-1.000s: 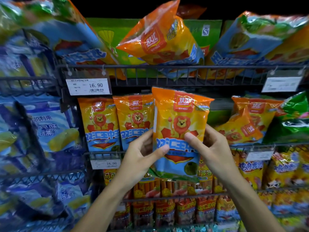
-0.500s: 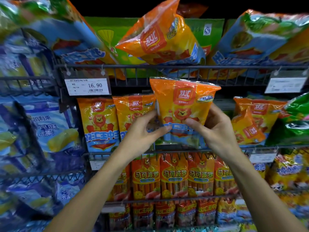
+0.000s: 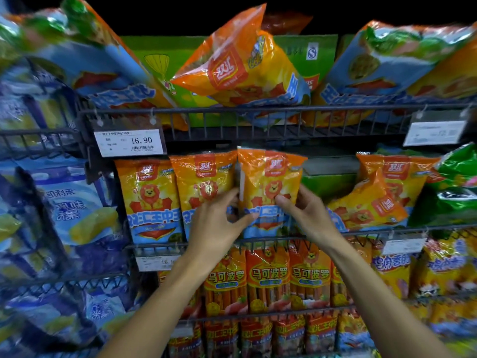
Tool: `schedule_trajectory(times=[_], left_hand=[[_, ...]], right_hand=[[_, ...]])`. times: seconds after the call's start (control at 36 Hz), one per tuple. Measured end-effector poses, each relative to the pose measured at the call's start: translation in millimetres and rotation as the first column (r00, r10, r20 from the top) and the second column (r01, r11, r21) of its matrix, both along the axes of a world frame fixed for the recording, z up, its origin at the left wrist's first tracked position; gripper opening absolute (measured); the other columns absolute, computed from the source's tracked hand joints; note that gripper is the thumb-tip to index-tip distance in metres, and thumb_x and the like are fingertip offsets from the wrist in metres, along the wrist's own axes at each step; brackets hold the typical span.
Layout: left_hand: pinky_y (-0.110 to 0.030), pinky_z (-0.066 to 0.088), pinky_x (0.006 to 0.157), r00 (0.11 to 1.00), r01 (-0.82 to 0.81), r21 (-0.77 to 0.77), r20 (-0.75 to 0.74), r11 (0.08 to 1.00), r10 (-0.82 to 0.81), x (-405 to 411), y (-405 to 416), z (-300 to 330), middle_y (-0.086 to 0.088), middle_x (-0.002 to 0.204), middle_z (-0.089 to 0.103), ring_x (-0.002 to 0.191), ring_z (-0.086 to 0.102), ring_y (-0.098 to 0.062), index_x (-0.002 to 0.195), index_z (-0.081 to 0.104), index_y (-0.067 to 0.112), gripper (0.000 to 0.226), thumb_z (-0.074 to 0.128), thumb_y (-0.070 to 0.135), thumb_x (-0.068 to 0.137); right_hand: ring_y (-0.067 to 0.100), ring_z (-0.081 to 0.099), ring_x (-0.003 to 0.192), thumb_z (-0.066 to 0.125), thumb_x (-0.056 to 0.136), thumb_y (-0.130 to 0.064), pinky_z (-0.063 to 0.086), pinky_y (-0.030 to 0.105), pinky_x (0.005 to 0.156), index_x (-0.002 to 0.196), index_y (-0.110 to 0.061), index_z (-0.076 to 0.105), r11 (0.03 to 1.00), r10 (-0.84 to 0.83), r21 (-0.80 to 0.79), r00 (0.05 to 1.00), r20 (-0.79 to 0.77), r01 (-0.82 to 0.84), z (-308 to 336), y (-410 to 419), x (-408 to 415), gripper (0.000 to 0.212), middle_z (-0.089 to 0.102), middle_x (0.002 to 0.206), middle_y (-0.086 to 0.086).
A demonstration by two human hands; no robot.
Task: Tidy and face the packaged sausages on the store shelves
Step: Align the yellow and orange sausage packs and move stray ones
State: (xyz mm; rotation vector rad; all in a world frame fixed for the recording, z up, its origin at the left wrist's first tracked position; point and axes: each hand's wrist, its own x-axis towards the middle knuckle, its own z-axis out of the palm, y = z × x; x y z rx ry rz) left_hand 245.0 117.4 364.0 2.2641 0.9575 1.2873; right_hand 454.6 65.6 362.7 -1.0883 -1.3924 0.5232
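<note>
Both hands pinch one sausage pack [image 3: 268, 192] by its side edges on the middle wire shelf [image 3: 361, 232]: left hand [image 3: 219, 223] thumb across the front, right hand [image 3: 307, 215] likewise. It stands upright just beside two faced packs [image 3: 178, 200]. Probably light, crinkly and slippery, so mid-height edges seem the safest hold.

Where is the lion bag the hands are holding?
In the head view, the lion bag stands mid-shelf between left hand and right hand, beside two matching bags.
</note>
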Motion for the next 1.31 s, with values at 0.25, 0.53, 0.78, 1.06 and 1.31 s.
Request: schedule_trajectory(times=[0.25, 0.53, 0.78, 1.06, 1.31], left_hand=[[-0.002, 0.048, 0.086, 0.996, -0.068, 0.036, -0.050, 0.997, 0.070, 5, -5, -5, 0.009, 0.122, 0.074, 0.106, 0.065, 0.001, 0.147, 0.056, 0.029, 0.061, 0.077, 0.040, 0.091], [-0.035, 0.058, 0.099, 0.989, -0.082, 0.044, -0.121, 0.996, 0.087, 0, -2, 0, 0.010, 0.124, 0.074, 0.110, 0.069, -0.005, 0.138, 0.066, 0.025, 0.041, 0.070, 0.034, 0.098], [-0.044, 0.015, 0.130, 0.967, -0.100, 0.512, -0.152, 0.853, 0.204, -32, 21, -39, 0.002, 0.172, 0.021, 0.160, 0.014, -0.026, 0.161, 0.036, 0.024, 0.058, 0.051, 0.038, 0.106], [-0.051, -0.005, 0.128, 0.880, -0.029, 0.523, -0.392, 0.852, 0.270, -32, 37, -44, -0.004, 0.175, 0.000, 0.161, -0.006, -0.034, 0.166, 0.016, 0.031, 0.063, 0.036, 0.049, 0.110], [-0.056, -0.001, 0.127, 0.824, 0.074, 0.602, -0.487, 0.795, 0.291, -13, 22, -51, 0.002, 0.175, 0.005, 0.161, -0.001, -0.032, 0.167, 0.014, 0.030, 0.064, 0.035, 0.050, 0.109]], right_hand=[[-0.005, 0.058, 0.123, 0.050, 0.104, -0.041, 0.047, 0.011, 0.096, 0.139, -0.028, 0.052, 0.994, -0.035, -0.097, 0.986, 0.160, 0.051, -15, -3, 10, 0.038, 0.064, 0.128, -0.025], [0.000, 0.065, 0.092, 0.043, 0.095, -0.061, 0.052, 0.022, 0.075, 0.119, -0.027, 0.054, 0.959, -0.233, -0.079, 0.917, 0.324, 0.271, -8, 9, 2, 0.043, 0.068, 0.100, -0.020], [0.016, 0.060, 0.069, 0.043, 0.105, -0.051, 0.044, 0.036, 0.059, 0.093, -0.017, 0.047, 0.933, -0.266, -0.123, 0.877, 0.401, 0.339, -5, 11, -3, 0.036, 0.058, 0.074, 0.002], [0.014, 0.062, 0.067, 0.042, 0.104, -0.053, 0.041, 0.024, 0.051, 0.096, -0.025, 0.042, 0.894, -0.303, -0.161, 0.828, 0.472, 0.419, 1, 11, -14, 0.030, 0.062, 0.080, -0.003], [0.011, 0.014, 0.158, 0.043, 0.110, -0.034, 0.025, 0.031, 0.126, 0.164, -0.026, 0.023, 0.885, -0.465, 0.298, 0.719, 0.517, 0.358, -53, -25, -30, 0.058, 0.013, 0.172, -0.009]])
